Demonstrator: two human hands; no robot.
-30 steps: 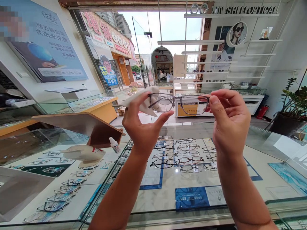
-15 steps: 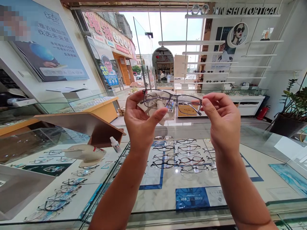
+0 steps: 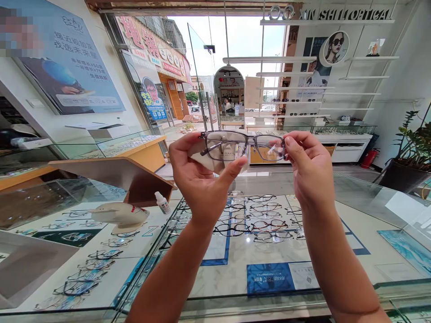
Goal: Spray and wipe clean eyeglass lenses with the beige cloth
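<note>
A pair of eyeglasses (image 3: 249, 137) with a thin dark frame is held up in front of me over the glass counter. My right hand (image 3: 311, 168) pinches its right end by the hinge between thumb and fingers. A pale lens cloth (image 3: 217, 167) lies in my left hand (image 3: 200, 184), behind the left lens, and shows through it. The left fingers curl behind the cloth near the frame's left end, while the thumb points right beneath the lens. Whether the cloth touches the lens I cannot tell.
Below, a glass display case (image 3: 232, 280) holds rows of eyeglasses (image 3: 266, 224). To the left stand a small white bottle (image 3: 163, 203), a pale dolphin-shaped ornament (image 3: 117, 213) and a brown slanted stand (image 3: 114, 172). A potted plant (image 3: 412, 143) and fire extinguisher (image 3: 369, 158) are far right.
The eyeglasses have levelled out, and their right end has come up slightly. My left hand has turned, its thumb shifting right and down, and the cloth now spreads wider behind the left lens.
</note>
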